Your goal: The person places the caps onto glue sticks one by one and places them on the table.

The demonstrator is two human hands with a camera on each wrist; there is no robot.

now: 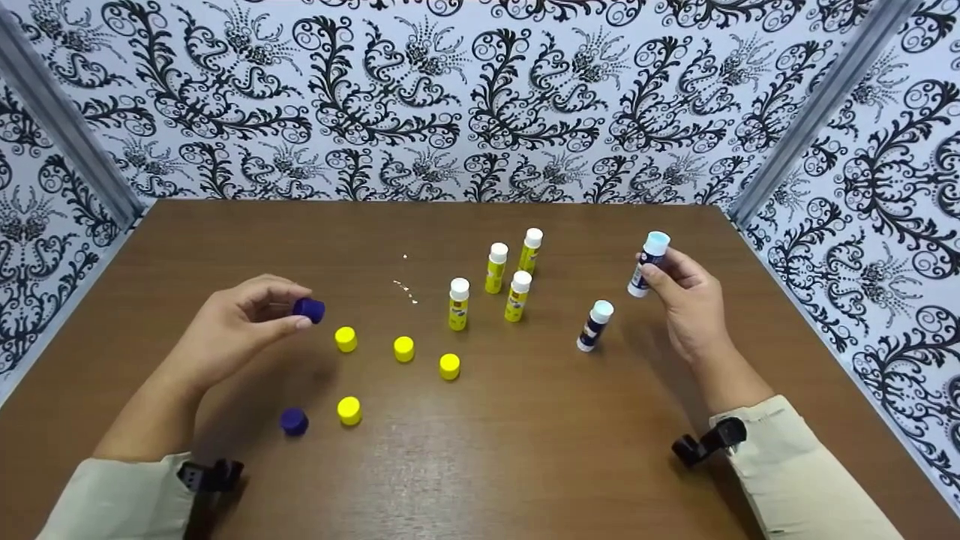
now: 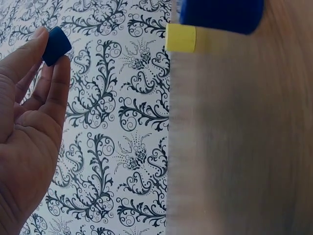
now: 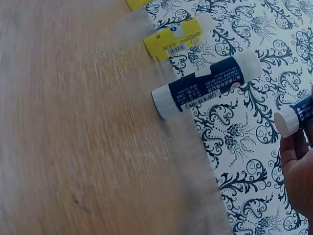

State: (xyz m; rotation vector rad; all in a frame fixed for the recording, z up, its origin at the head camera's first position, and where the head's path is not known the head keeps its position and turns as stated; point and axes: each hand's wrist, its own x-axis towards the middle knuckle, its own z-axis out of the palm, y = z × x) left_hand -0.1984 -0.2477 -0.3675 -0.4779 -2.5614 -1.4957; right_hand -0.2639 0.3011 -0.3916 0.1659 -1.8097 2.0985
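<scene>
My left hand (image 1: 232, 326) pinches a dark blue cap (image 1: 309, 310) between thumb and fingertips, raised over the left side of the table; the left wrist view shows this cap (image 2: 57, 46) too. On the right, my right hand (image 1: 690, 300) holds an uncapped dark blue glue stick (image 1: 649, 262) upright above the table, its pale blue top showing. Just left of that hand stands a second uncapped blue glue stick (image 1: 595, 327), seen close in the right wrist view. Another dark blue cap (image 1: 294, 421) sits on the table below my left hand.
Several uncapped yellow glue sticks (image 1: 458, 306) stand upright around the table's middle. Yellow caps (image 1: 404, 349) are scattered between them and my left hand. Small white crumbs (image 1: 405, 289) lie behind the caps. Patterned walls (image 1: 420, 97) border the brown table (image 1: 525, 450) at the back and sides.
</scene>
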